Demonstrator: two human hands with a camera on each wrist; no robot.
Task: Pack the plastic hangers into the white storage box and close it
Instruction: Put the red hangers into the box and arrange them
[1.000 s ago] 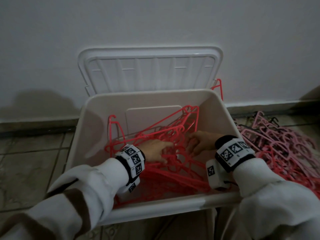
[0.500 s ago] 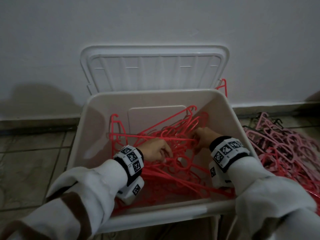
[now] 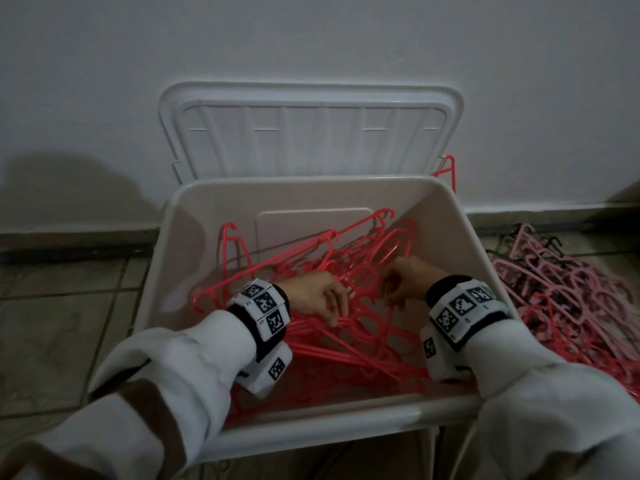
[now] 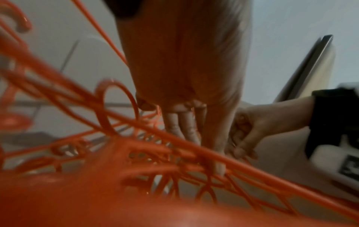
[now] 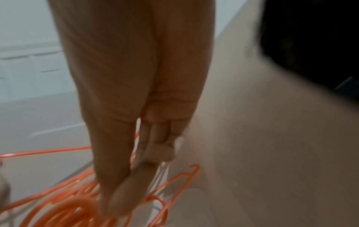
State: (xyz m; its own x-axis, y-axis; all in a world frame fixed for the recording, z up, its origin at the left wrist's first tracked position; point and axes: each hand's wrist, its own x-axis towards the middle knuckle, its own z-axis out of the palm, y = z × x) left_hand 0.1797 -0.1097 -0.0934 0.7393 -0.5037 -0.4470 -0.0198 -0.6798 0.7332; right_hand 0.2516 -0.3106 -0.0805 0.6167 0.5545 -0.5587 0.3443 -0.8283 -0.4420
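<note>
Box as landmark. Nearest: white sleeves w/ tagged wristbands reach over near rim of white storage box [image 3: 329, 431]. Both hands down inside box, close together but not touching.

L hand [image 3: 313, 299] sits mid-box on red hangers [image 3: 353, 341], fingers bent down into the tangle, hooked over a rod; left wrist view shows fingertips [image 4: 218, 167] poked among rods.

R hand [image 3: 407, 280] just right of it, fingers curled round hanger rods; wrist view blurry, exact grip hard to read.

Red hangers fill box floor, hooks rising up the far wall. One red hanger [image 3: 446, 169] pokes up behind box's far right corner.

Lid [image 3: 311, 133] upright behind box, leaning on wall [image 3: 311, 36].

Right of box, on floor: pile of pink hangers [image 3: 568, 299], still unpacked.
</note>
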